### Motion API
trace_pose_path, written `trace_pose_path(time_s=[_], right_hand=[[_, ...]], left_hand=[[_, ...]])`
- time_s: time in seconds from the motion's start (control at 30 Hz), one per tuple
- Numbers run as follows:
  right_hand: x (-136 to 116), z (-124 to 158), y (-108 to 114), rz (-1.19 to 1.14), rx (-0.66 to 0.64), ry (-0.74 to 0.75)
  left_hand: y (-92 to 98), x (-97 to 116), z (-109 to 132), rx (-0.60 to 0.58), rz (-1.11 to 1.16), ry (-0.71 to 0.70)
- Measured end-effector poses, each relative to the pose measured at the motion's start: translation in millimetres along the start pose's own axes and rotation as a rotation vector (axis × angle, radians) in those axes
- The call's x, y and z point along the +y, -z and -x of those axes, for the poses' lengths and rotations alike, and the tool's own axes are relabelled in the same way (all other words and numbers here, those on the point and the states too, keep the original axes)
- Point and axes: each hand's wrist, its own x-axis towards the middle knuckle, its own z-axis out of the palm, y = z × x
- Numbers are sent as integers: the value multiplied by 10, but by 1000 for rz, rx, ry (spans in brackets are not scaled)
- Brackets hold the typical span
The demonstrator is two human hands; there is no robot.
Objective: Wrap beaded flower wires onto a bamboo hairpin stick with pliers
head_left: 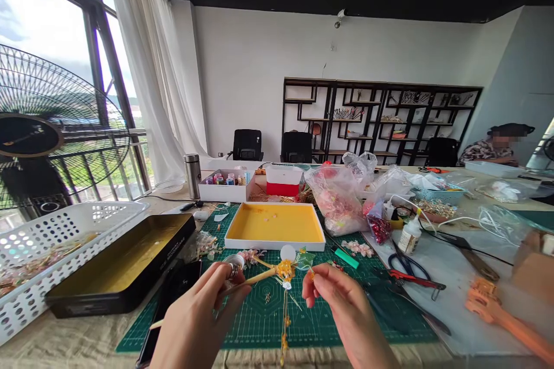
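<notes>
Head view: my left hand [199,314] has its fingers [219,291] closed around a slim wooden stick [255,278], and a ring sits on one of them. At the stick's far end is a gold flower ornament [285,270] with beaded strands hanging down over the green cutting mat [264,317]. My right hand [346,317] is just beside the ornament, its fingers [314,287] pinched nearly shut; whatever they hold is too fine to make out. Straight ahead on the desk [64,349], a white tray with a yellow lining [274,223] holds a few tiny pieces. Behind it, a white box [227,185] is packed with small spools and bottles, and clear plastic bags [335,199] bulge with pink flowers. To my left, a white slotted basket [64,242] holds tangled trimmings beside a black tray with a gold interior [121,259]. To my right, a blue basket [444,196] sits behind a dish of gold pieces [433,209].
</notes>
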Motion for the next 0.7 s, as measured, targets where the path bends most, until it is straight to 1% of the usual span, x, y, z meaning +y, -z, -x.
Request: trace_pose_path(time_s=[0.1,0.2,0.3,0.4,0.47,0.5,0.57,0.6,0.63,0.67,0.7], right_hand=[[2,31,42,63,21,-1],[54,85,160,142,38,-45],[199,164,347,241,75,-124],[402,257,549,370,127,-184],[531,310,655,458,141,-201],[586,330,695,500,143,-204],[672,355,746,579,141,-204],[701,362,760,616,142,-199],[722,366,766,652,142,-190],[736,369,766,686,143,-177],[744,374,763,719,142,-161]], left_hand=[[-87,-21,31,-22,39,-10],[-255,-23,67,-116,81,7],[-493,11,96,-244,86,33],[-733,63,124,-375,63,20],[-865,99,158,-431,49,6],[-924,121,185,-415,48,-1],[-1040,188,265,-300,93,-18],[-1102,242,316,-242,153,-17],[-1168,311,370,-211,240,6],[-1240,395,424,-215,347,45],[-1314,491,473,-279,472,121]])
